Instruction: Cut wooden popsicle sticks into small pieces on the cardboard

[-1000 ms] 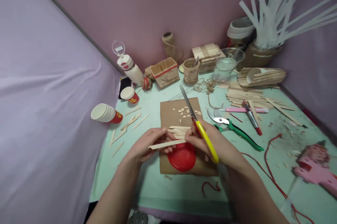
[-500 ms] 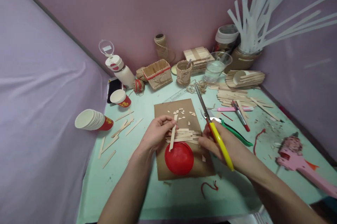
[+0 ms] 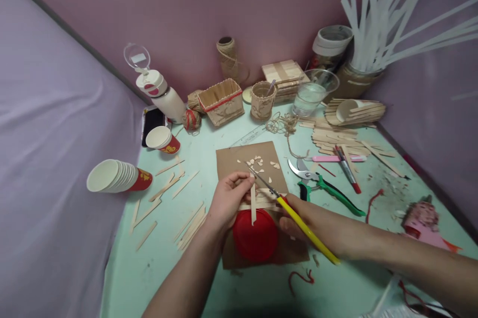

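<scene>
My left hand (image 3: 228, 199) pinches thin wooden strip (image 3: 253, 206) near far end, near end over red disc (image 3: 256, 243). My right hand (image 3: 317, 219) holds scissors (image 3: 293, 213) close by. Strip looks light, stiff, maybe splits easily; best pinched by flat faces.

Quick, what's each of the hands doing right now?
Left hand: closed, pinching a thin wooden strip.
Right hand: closed around the yellow-handled scissors.
</scene>
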Demonstrator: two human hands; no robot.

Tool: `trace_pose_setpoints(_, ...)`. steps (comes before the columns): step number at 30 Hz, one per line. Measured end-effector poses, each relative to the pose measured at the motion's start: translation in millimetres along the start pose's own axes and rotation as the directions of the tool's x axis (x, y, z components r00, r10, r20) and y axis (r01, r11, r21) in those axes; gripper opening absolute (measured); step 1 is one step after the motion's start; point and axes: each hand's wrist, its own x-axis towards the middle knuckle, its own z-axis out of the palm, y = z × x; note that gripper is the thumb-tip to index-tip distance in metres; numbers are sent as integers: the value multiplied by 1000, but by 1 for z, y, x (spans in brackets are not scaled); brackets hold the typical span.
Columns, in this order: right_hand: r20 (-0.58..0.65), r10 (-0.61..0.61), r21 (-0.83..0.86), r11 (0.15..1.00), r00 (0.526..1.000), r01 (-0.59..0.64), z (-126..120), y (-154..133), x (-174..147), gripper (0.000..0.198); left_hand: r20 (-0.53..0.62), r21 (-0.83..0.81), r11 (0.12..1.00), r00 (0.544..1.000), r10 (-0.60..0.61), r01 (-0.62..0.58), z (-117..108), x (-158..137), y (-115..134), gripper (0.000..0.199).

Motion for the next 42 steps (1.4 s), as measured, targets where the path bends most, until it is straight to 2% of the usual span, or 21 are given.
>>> trace_pose_setpoints(7, 35, 87, -35, 996, 996, -86, -2, -4, 4, 35, 1, 46, 999, 1000, -15, 15, -2, 0, -2, 25)
trace_pose_setpoints(12, 59, 16, 30, 999, 998, -18, -2, -7, 6, 33, 10, 63, 998, 1000, -21, 21, -3, 0, -3, 23)
trace_pose_setpoints(17, 25, -16, 50, 999, 1000, 15, -2, -2, 7, 30, 18, 66, 997, 999, -44, 43, -5, 0, -3, 23)
trace_pose_setpoints(29, 213, -20, -34, 999, 977, 28, -4, -9, 9, 47, 6, 33, 993, 993, -117, 117, -4, -2, -2, 26)
trace_pose_setpoints(35, 237, -49, -27, 998, 970, 57, -3, 0, 11, 52, 11, 12, 991, 990, -137, 137, -3, -3, -2, 27)
trace_pose_setpoints(39, 270, -93, 42, 995, 958, 85, -1, -3, 13, 48, 2, 16, 987, 988, -157, 157, -2, -4, 0, 30)
trace_pose_setpoints(42, 269, -72, 11, 997, 961, 71, 0, -9, 11, 44, -1, 42, 986, 987, -161, 161, -2, -3, 2, 31)
